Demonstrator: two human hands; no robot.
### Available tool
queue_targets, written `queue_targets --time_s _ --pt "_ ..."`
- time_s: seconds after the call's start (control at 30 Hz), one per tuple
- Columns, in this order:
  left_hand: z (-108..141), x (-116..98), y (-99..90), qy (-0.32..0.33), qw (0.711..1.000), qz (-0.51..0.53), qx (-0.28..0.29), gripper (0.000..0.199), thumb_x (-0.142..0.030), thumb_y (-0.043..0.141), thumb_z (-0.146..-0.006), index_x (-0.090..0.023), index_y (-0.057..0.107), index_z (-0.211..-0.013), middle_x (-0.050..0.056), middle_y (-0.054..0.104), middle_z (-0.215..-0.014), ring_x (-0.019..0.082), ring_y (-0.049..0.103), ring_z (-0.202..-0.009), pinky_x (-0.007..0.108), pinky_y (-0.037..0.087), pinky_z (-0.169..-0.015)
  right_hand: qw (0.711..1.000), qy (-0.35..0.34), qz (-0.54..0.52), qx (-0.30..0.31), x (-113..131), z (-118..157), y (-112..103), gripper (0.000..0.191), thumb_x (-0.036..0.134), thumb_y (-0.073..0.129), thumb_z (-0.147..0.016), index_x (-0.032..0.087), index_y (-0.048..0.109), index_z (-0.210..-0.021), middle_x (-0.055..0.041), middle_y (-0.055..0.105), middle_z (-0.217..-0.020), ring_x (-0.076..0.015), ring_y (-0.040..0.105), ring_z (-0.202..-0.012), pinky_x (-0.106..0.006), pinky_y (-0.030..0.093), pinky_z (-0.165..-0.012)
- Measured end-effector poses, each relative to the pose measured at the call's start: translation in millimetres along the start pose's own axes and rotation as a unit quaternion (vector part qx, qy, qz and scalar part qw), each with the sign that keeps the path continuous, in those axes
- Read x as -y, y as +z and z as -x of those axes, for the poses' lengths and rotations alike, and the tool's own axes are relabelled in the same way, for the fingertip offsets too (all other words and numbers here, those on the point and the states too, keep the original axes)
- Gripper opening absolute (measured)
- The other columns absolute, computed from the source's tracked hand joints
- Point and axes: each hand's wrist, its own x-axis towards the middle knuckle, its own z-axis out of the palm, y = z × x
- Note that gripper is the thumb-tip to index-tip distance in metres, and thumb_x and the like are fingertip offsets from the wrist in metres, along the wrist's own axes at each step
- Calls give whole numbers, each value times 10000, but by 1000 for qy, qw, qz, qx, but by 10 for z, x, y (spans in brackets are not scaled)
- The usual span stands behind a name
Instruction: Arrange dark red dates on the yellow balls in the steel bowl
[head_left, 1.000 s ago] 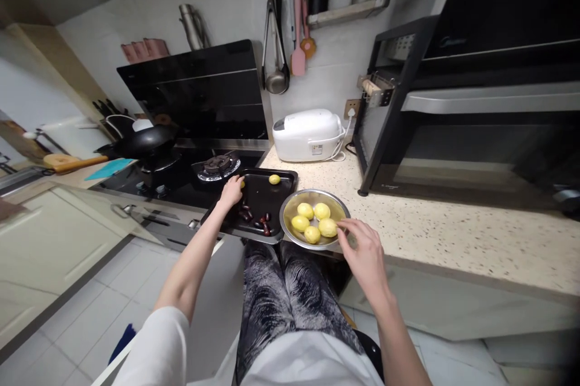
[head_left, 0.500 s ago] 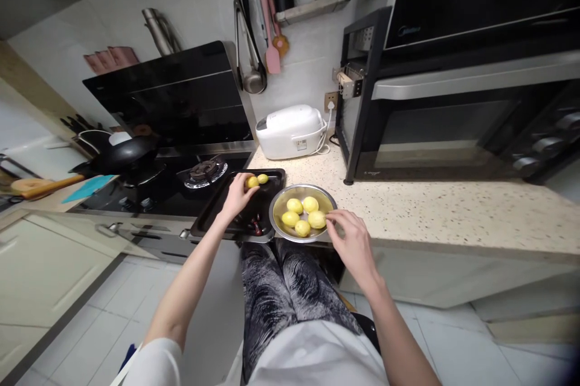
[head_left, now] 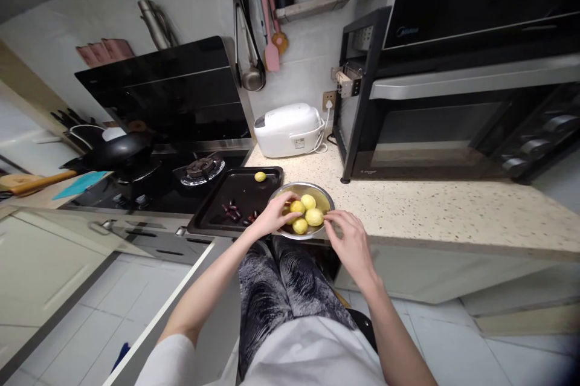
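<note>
A round metal bowl (head_left: 330, 200) holds several yellow lemons (head_left: 314, 217) near the counter's front edge. Over the bowl's left part, my left hand (head_left: 277, 212) has its fingers closed on a lemon (head_left: 297, 207). My right hand (head_left: 347, 232) is at the bowl's right side, thumb and fingertips touching the nearest lemon. Left of the bowl lies a black baking tray (head_left: 217, 205). One small lemon (head_left: 260, 176) sits at its far right corner, and several dark red pieces (head_left: 232, 211) lie on its nearer part.
Behind the tray and bowl stands a white appliance (head_left: 290, 130) with a cord. A gas stove (head_left: 202, 167) with a black wok (head_left: 120, 153) is on the left. At the right are a black rack (head_left: 348, 132) and an oven (head_left: 430, 132). Utensils hang on the wall.
My left hand has moved right from the tray to the bowl with a lemon from the tray. One lemon stays on the tray. My right hand has hardly moved.
</note>
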Motion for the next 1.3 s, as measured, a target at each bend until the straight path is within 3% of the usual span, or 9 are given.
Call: queue_targets --time_s 0.27,0.47,0.63,0.8,0.97,1.13,1.3 --pt "-263 235 -145 -25 994 30 -99 280 -355 691 -924 -181 608 -1127 114 661 -1176 253 666 -1094 403 579 -948 1000 -7 -14 8 21 -7 65 144 219 548 -983 215 690 -958 -79 749 -1017 -272 681 -973 -428 498 -871" --pt "-459 332 -67 7 999 -34 -27 210 -252 640 -934 -189 638 -1134 106 684 -1145 255 664 -1080 432 561 -979 1000 -6 -20 18 37 3 82 150 217 541 -985 226 688 -959 -78 751 -1029 -271 686 -983 -433 500 -881" --pt "-451 322 -85 37 993 -102 -53 238 -222 594 -958 -194 639 -1190 118 653 -1209 251 645 -1112 432 542 -1011 1000 1 -17 10 12 6 26 143 214 555 -983 220 697 -971 -78 755 -1046 -268 688 -1005 -424 505 -896" --pt "-469 612 -473 -41 973 -188 -127 296 -169 515 -976 -210 628 -1246 115 643 -1291 260 592 -1255 475 457 -1143 1000 7 -21 8 15 7 18 162 224 547 -982 228 707 -960 -83 754 -1039 -275 682 -1005 -433 512 -891" --pt "-485 1037 -834 -130 957 -220 -135 390 -72 560 -869 -170 639 -1238 162 619 -1299 314 576 -1278 562 419 -1167 999 2 -27 21 34 16 64 164 218 536 -983 230 699 -967 -83 749 -1049 -276 676 -1006 -445 512 -896" --pt "-502 1213 -862 -165 954 -229 -105 317 -100 707 -780 -175 676 -1087 126 626 -1180 297 639 -1129 530 496 -1088 999 1 -27 23 32 13 69 150 211 537 -985 226 686 -972 -82 748 -1054 -275 678 -1008 -443 512 -901" --pt "-521 1148 -823 -163 951 -233 -122 189 -123 721 -799 -188 648 -961 93 587 -1072 263 633 -979 527 524 -1021 999 2 -24 26 19 13 29 142 206 541 -987 220 683 -979 -81 746 -1049 -272 676 -1009 -447 511 -915"
